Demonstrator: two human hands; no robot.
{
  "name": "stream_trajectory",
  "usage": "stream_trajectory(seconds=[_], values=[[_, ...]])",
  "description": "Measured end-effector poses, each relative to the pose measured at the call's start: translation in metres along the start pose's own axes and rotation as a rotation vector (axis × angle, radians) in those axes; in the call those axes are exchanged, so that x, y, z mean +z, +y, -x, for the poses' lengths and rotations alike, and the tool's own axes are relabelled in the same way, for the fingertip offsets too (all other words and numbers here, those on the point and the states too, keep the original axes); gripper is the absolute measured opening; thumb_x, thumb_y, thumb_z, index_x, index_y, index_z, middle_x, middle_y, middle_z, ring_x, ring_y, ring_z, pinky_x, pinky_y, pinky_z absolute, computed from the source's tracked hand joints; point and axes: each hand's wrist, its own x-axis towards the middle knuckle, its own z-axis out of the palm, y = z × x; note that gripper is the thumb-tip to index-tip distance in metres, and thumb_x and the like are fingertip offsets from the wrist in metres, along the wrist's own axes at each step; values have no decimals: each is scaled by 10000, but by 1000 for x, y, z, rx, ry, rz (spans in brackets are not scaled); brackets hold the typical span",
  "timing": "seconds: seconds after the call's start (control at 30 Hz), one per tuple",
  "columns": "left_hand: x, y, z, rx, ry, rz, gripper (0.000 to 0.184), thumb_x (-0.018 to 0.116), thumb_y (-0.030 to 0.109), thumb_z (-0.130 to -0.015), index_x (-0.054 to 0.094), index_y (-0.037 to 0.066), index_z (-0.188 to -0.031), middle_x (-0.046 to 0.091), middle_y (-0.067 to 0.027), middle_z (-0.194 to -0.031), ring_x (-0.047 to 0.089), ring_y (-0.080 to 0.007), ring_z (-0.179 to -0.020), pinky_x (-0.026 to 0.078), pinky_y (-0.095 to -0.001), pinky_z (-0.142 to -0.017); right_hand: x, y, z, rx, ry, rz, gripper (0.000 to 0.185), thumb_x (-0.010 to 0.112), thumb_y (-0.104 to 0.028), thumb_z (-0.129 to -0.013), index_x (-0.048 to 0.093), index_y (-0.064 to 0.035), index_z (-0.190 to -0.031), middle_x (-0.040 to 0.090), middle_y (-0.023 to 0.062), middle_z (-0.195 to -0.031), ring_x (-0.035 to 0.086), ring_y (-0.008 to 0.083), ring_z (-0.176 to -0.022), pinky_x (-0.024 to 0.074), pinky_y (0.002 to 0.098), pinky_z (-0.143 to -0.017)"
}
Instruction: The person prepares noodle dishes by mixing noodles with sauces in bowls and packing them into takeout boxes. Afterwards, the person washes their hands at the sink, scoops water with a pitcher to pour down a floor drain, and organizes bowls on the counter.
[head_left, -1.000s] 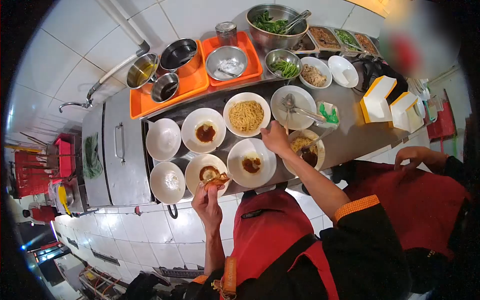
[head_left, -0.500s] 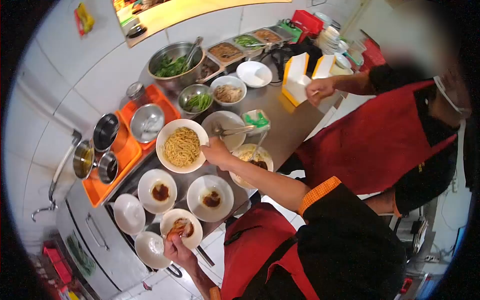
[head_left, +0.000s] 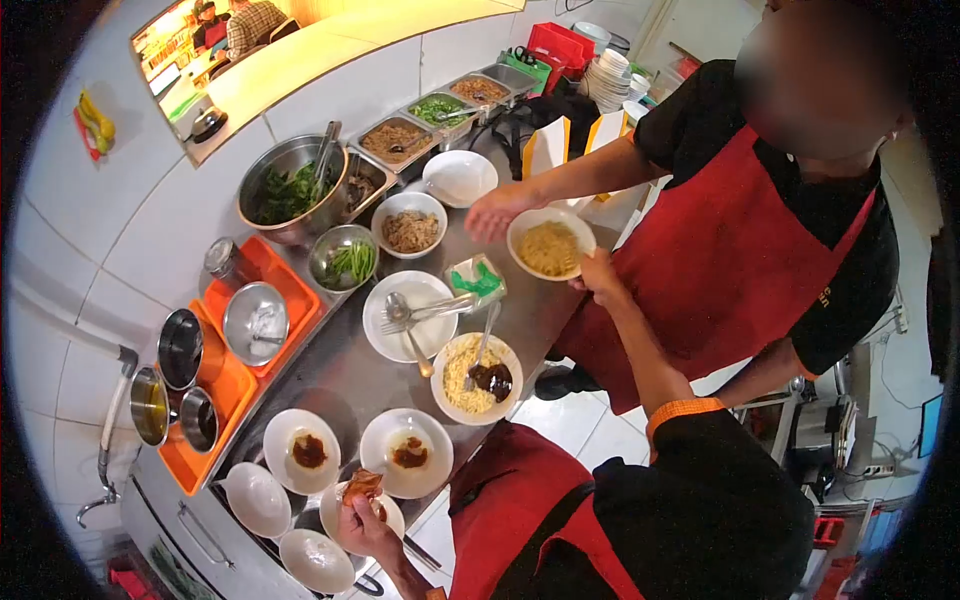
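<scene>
White bowl (head_left: 558,215) of noodles (head_left: 550,248) sat just ahead of my right grip (head_left: 600,280), pinched; I judged holding it level best, my left grip (head_left: 364,527) clasping a brown packet (head_left: 362,486).

The head-worn camera looks forward and down over hands (head_left: 603,280) and counter (head_left: 525,308).

A restaurant kitchen: steel counter (head_left: 340,370), food pans (head_left: 511,76), stacked bowls (head_left: 606,82), hatch (head_left: 335,52) onto seated people (head_left: 252,28).
</scene>
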Motion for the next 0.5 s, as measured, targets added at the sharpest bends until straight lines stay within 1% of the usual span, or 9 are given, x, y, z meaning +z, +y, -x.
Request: stream_trajectory(seconds=[0.03, 0.1, 0.13, 0.2, 0.23, 0.27, 0.3, 0.43, 0.5], values=[[4, -3, -1, 1, 1, -11, 307, 471, 246, -957, 621, -13, -887, 623, -56, -844, 535, -130, -753, 415, -268, -700, -5, -3, -13, 3, 3, 2, 219, 441, -118, -894, 558, 19, -1018, 623, 108, -732, 567, 133, -495, 456, 257, -387], [15, -14, -4, 23, 10, 83, 308, 468, 249, -957, 622, -10, -895, 624, -52, -842, 535, -129, -753, 416, -266, -701, -9, -8, -40, -65, 353, 100, 228, 427, -82, -883, 537, 42, -1040, 626, 126, -739, 575, 151, -480, 457, 277, -373], [19, -19, -4, 44, 22, 181, 309, 465, 252, -958, 622, -8, -904, 625, -48, -840, 535, -128, -753, 417, -264, -701, -13, -5, -60, -60, 352, 100, 228, 427, -82, -883, 537, 42, -1040, 626, 126, -739, 575, 151, -480, 457, 277, -373], [19, -24, -6, 79, -17, 85, 297, 473, 256, -957, 622, 0, -935, 622, -42, -826, 532, -120, -732, 417, -253, -683, -20, -1, -96, -139, 563, 145, 200, 452, -86, -884, 552, 51, -991, 606, 123, -677, 586, 172, -494, 465, 263, -386], [21, -24, -7, 39, -2, 109, 305, 496, 254, -946, 628, -18, -912, 633, -63, -840, 551, -141, -770, 423, -280, -732, -25, -2, -106, -134, 568, 145, 200, 452, -86, -884, 552, 51, -991, 606, 123, -677, 586, 172, -494, 465, 263, -386], [21, -26, -6, -2, 13, 133, 315, 518, 253, -935, 635, -37, -890, 644, -85, -854, 570, -163, -807, 430, -307, -780, -30, -12, -108, -103, 493, 85, 194, 448, -73, -879, 543, 53, -992, 619, 129, -702, 588, 178, -487, 470, 272, -384], [17, -37, -6, -52, 5, 101, 336, 523, 271, -934, 638, -40, -874, 643, -88, -847, 570, -169, -809, 426, -304, -785, -32, -19, -111, -72, 416, 22, 189, 444, -60, -873, 533, 55, -994, 632, 135, -727, 591, 183, -480, 475, 281, -383], [24, -34, -5, -110, 76, 126, 349, 526, 288, -933, 633, -42, -900, 640, -92, -862, 567, -170, -817, 425, -306, -786, -34, -12, -128, -9, 405, -99, 176, 465, -99, -892, 547, 40, -962, 628, 126, -718, 596, 189, -495, 483, 276, -394], [30, -22, -7, -10, 35, 130, 366, 522, 302, -935, 622, -50, -915, 637, -96, -885, 562, -167, -825, 425, -307, -792, -31, -15, -122, 35, 402, -211, 300, 493, -250, -947, 565, 40, -971, 611, 105, -685, 578, 150, -485, 472, 279, -396]])
